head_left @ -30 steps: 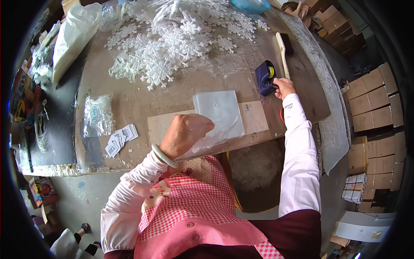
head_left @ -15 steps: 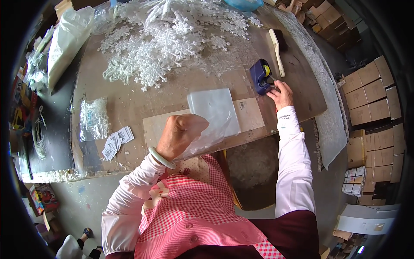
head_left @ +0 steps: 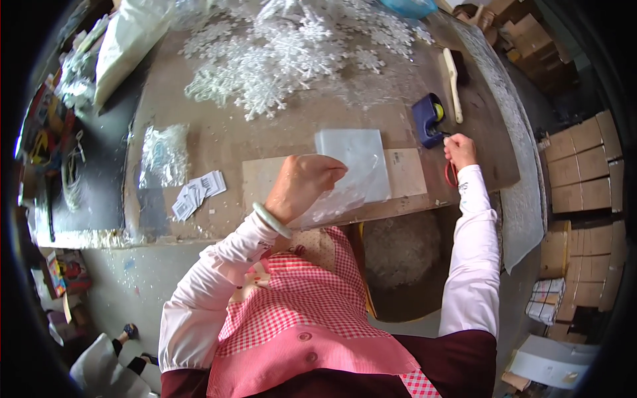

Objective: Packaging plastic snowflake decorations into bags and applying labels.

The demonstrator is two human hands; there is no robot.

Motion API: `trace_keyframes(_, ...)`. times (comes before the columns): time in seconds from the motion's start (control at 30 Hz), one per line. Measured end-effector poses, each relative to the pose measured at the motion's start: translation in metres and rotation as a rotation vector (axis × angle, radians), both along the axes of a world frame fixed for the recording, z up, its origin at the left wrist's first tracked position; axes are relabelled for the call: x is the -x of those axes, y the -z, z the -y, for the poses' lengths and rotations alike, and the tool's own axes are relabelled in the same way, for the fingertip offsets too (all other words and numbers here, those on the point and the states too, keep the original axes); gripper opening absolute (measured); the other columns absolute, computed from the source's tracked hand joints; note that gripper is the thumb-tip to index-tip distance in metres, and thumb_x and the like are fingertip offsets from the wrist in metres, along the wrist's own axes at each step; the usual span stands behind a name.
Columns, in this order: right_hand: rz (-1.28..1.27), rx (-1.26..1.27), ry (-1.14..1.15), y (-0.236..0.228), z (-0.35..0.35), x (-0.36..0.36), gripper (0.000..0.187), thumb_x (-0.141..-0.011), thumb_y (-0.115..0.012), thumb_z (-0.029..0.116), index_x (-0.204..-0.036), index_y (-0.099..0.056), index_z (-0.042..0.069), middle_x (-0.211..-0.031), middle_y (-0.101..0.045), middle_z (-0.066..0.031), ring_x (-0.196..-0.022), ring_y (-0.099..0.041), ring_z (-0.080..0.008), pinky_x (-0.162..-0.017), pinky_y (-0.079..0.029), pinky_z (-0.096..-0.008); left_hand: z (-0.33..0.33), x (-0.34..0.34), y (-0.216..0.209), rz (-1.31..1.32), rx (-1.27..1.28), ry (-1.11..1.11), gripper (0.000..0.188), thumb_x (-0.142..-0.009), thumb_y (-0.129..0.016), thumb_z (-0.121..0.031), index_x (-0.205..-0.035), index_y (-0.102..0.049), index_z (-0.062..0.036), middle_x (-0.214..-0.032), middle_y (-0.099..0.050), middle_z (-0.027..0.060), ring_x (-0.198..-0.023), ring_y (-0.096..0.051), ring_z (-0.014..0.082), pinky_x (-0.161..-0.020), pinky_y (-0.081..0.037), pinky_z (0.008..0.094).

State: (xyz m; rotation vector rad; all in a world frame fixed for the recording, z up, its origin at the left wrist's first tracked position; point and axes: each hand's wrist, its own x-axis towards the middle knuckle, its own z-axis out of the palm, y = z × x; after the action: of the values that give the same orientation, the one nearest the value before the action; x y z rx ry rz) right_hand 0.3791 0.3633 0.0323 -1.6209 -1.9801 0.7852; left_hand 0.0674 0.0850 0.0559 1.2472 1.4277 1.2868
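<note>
My left hand (head_left: 304,184), with a pale bangle (head_left: 272,220) at its wrist, is closed in a pinch on a clear plastic bag (head_left: 338,202). Small whitish shapes show through the bag; I cannot make them out. Under it lies a stack of clear bags (head_left: 361,156) on a flat cardboard sheet (head_left: 406,174). At the right, my right hand (head_left: 460,151) is closed beside the front end of a dark blue tape dispenser (head_left: 426,123) with a yellow core. A red loop (head_left: 451,174), like a handle, hangs from this hand; whether tape is between the fingertips is hidden.
White glittery snowflakes (head_left: 285,60) are piled at the back of the table (head_left: 219,129). A wooden-handled brush (head_left: 454,86) lies behind the dispenser. Labels (head_left: 198,194) and a filled clear bag (head_left: 164,156) lie left. A stool (head_left: 401,255) stands under the front edge; cartons (head_left: 584,162) are stacked right.
My right hand has drawn back from the dispenser and its fingers have closed; the red loop now shows. My left hand stays pinched on the bag. The whole view has shifted slightly.
</note>
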Motion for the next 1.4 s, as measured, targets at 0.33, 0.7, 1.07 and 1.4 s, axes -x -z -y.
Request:
trace_keyframes(0.33,-0.27,0.206,-0.243,-0.009,0.057,0.038,0.015,-0.088,-0.068,0.018,-0.086,-0.063,0.004,-0.073,-0.062,0.0009,-0.061,-0.056,-0.0068,-0.054,-0.043,-0.0206,0.015,0.009,0.013,0.205,0.026,-0.054,0.017,-0.09,-0.066,-0.012,-0.098,-0.071,0.0019,-0.074,-0.065,0.001,-0.065,-0.057,0.006,-0.058,-0.048,0.0225)
trace_keyframes(0.7,-0.693,0.468,-0.614,-0.035,0.167,0.146,0.052,-0.083,-0.071,0.001,-0.126,-0.042,0.005,-0.09,-0.066,-0.0065,-0.082,-0.061,-0.0118,-0.076,-0.048,-0.0227,0.018,0.014,0.017,0.3,-0.014,-0.053,0.018,-0.089,-0.068,-0.013,-0.097,-0.071,0.0023,-0.074,-0.064,0.0006,-0.065,-0.057,0.0065,-0.06,-0.048,0.0224)
trace_keyframes(1.07,-0.497,0.011,-0.579,-0.066,0.195,0.138,0.007,-0.087,-0.068,0.006,-0.091,-0.067,-0.001,-0.083,-0.064,-0.0009,-0.073,-0.057,-0.0075,-0.066,-0.046,-0.0203,0.02,0.012,0.018,0.321,-0.002,-0.08,0.018,-0.089,-0.069,-0.015,-0.097,-0.071,0.0016,-0.075,-0.065,-0.0002,-0.067,-0.057,0.0065,-0.061,-0.048,0.0227)
trace_keyframes(1.4,-0.376,-0.325,-0.623,-0.054,0.21,0.163,0.011,-0.081,-0.071,0.001,-0.092,-0.07,-0.001,-0.081,-0.067,-0.0085,-0.068,-0.063,-0.0146,-0.061,-0.049,-0.0258,0.021,0.003,0.009,0.342,-0.042,-0.022,0.017,-0.09,-0.067,-0.012,-0.099,-0.071,0.0016,-0.075,-0.064,-0.0001,-0.067,-0.056,0.0059,-0.06,-0.047,0.0226)
